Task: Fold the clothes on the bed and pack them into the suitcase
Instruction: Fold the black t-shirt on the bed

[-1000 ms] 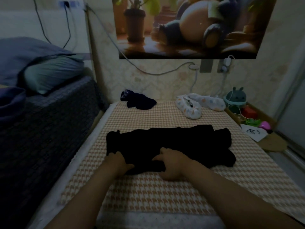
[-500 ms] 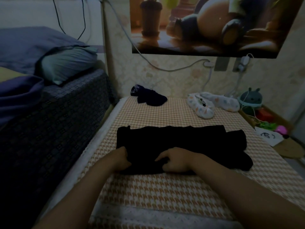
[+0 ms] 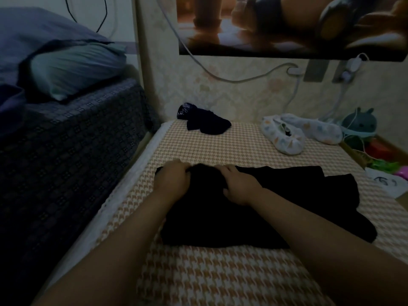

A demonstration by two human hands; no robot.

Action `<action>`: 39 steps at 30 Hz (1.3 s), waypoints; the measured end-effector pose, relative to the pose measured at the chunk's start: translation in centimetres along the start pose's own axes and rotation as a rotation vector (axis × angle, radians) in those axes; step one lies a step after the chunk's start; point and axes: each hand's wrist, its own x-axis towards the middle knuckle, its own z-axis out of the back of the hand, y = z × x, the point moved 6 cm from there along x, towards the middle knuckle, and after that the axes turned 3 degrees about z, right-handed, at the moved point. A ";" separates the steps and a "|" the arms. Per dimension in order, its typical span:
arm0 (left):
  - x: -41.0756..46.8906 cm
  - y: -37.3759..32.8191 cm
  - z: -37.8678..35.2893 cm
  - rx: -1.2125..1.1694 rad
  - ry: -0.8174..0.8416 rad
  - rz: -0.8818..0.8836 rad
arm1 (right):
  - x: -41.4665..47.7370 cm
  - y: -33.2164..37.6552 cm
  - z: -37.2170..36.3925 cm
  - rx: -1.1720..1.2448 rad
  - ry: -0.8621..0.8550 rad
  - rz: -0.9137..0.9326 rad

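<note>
Both forearms outstretched, left hand [image 3: 172, 180] and right hand [image 3: 241, 187] side by side, palms down, fingers curled

Bare mat [image 3: 220, 281] lies open in front of the garment [image 3: 276, 202] and in a strip behind it, up to the dark bundle [image 3: 205, 124] and the white pieces [image 3: 284, 139] near the wall [image 3: 231, 100]. On the left a taller bed [image 3: 66, 164] walls off the mat's edge. On the right, toys [image 3: 359, 124] and what seems to be a paper [image 3: 386, 184] crowd the floor beside it, and a cable [image 3: 242, 80] sags across the wall.
</note>
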 end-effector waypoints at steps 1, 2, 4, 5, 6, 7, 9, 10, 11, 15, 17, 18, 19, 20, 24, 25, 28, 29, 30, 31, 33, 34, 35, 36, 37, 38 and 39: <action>0.7 0.8 0.9 -0.065 -0.104 0.066 | 0.6 -0.3 0.0 0.033 -0.023 -0.007; 1.4 2.0 1.3 -0.128 -0.170 0.140 | 1.1 -0.7 0.0 0.095 -0.052 -0.025; 2.2 3.6 1.7 -0.242 -0.186 0.248 | 1.6 -1.6 -0.3 0.236 -0.118 -0.082; 2.5 4.3 1.4 -0.267 -0.175 0.287 | 1.7 -1.9 -0.6 0.269 -0.134 -0.106; 2.7 4.6 1.4 -0.241 -0.195 0.297 | 1.7 -2.1 -1.0 0.269 -0.143 -0.115; 2.8 4.7 1.3 -0.184 -0.218 0.295 | 1.7 -2.2 -1.3 0.247 -0.158 -0.105; 3.1 3.3 0.4 -0.192 -0.204 0.213 | 1.7 -2.2 -1.6 0.187 -0.198 -0.062; 3.1 1.8 -0.4 -0.197 -0.142 0.094 | 1.8 -2.3 -1.6 0.171 -0.200 -0.051; 3.1 -0.3 -1.1 -0.149 -0.072 -0.076 | 1.9 -2.4 -1.7 0.168 -0.189 -0.049; 1.5 -0.2 -6.9 0.196 0.426 -0.153 | 1.8 -2.7 -2.2 0.090 -0.130 -0.029; 0.4 2.2 -8.2 0.338 0.601 -0.005 | 1.1 -3.4 -2.6 0.001 -0.027 -0.039; 0.2 2.6 -8.2 0.362 0.641 0.003 | 0.7 -4.0 -2.6 -0.038 0.027 -0.056; 0.0 2.4 -7.8 0.359 0.676 0.006 | 0.2 -4.7 -2.4 -0.060 0.069 -0.080; 0.2 1.9 -7.5 0.345 0.699 0.016 | -0.4 -5.5 -2.0 -0.063 0.093 -0.105; 1.1 -1.6 -6.7 0.448 0.548 0.000 | -2.9 -8.7 0.4 -0.107 0.069 -0.132; 1.3 -3.1 -6.8 0.481 0.476 -0.055 | -3.5 -9.6 1.0 -0.145 0.063 -0.156; 2.4 -7.7 -8.0 0.411 0.372 -0.200 | -5.0 -12.6 2.5 -0.282 0.048 -0.237; 2.9 -9.2 -8.7 0.343 0.370 -0.221 | -5.3 -13.6 2.7 -0.307 0.037 -0.266; 3.5 -10.6 -9.5 0.275 0.371 -0.237 | -5.5 -14.5 2.9 -0.305 0.012 -0.293; 4.0 -11.7 -10.2 0.216 0.379 -0.245 | -5.6 -15.5 3.1 -0.268 -0.024 -0.328; 5.1 -13.2 -11.9 0.146 0.396 -0.256 | -5.8 -17.5 3.4 -0.144 -0.062 -0.422; 5.7 -13.5 -12.7 0.142 0.408 -0.247 | -5.9 -18.4 3.6 -0.113 -0.073 -0.446; 6.4 -13.4 -13.4 0.152 0.418 -0.223 | -5.9 -19.0 3.7 -0.124 -0.094 -0.439; 7.0 -13.2 -14.0 0.185 0.423 -0.198 | -5.8 -19.4 4.0 -0.177 -0.143 -0.413; 7.7 -13.0 -14.5 0.227 0.419 -0.174 | -5.8 -19.6 4.5 -0.243 -0.231 -0.392; 8.3 -12.9 -14.7 0.254 0.392 -0.142 | -5.6 -19.8 5.0 -0.312 -0.350 -0.372; 8.9 -12.7 -14.6 0.223 0.328 -0.099 | -5.5 -20.0 5.5 -0.377 -0.461 -0.356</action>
